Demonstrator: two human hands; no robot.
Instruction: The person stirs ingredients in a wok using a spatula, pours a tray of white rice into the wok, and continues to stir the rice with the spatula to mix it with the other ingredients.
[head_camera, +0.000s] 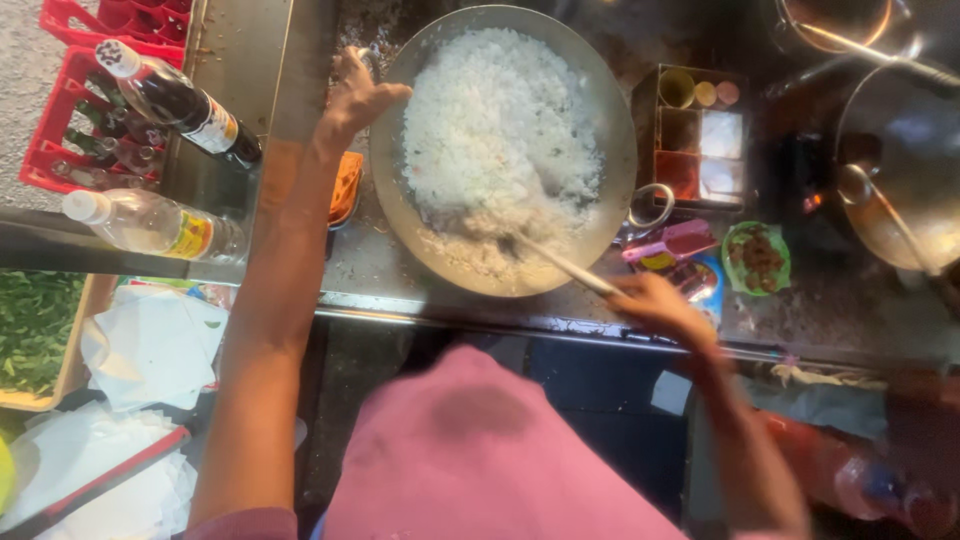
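The left hand is clenched on the rim handle of the one big wok; the right hand, blurred, has its fingers closed around the handle of the one spatula, whose blade is buried in the rice. The wok sits on the counter in front of the person; the rice fills most of it, white and loose, with the near part looking browner and mixed, so I judge the stirring is only partly done. Two bottles lie at the left, one dark and one clear; one seasoning tray stands just beside the wok; one second wok is at the right.
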